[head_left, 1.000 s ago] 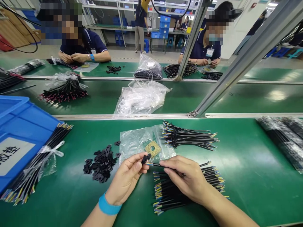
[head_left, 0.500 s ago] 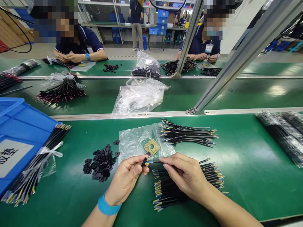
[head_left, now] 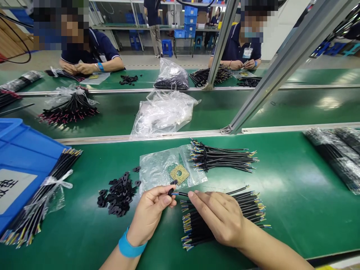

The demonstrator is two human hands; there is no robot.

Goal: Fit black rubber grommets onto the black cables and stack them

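Note:
My left hand [head_left: 150, 213], with a blue wristband, pinches a small black plastic part [head_left: 171, 188] between thumb and fingers. My right hand [head_left: 218, 215] pinches a thin black cable [head_left: 181, 194] whose end meets that part. Under my right hand lies a loose pile of black cables with coloured wire ends [head_left: 222, 219]. A heap of small black parts [head_left: 118, 193] lies left of my left hand. Just beyond my hands is a clear plastic bag [head_left: 163, 168] with a tan square gasket [head_left: 179, 174] on it.
A tied cable bundle [head_left: 222, 158] lies behind the bag. A blue bin [head_left: 19, 153] and a bagged cable bundle [head_left: 42, 195] are at the left. More bagged cables [head_left: 334, 153] are at the right. Metal rails and a slanted post [head_left: 253, 97] divide the green benches; two people work opposite.
The view has tipped slightly downward. My right hand has slid a little lower and right along the cable; my left hand keeps its pinch on the black part.

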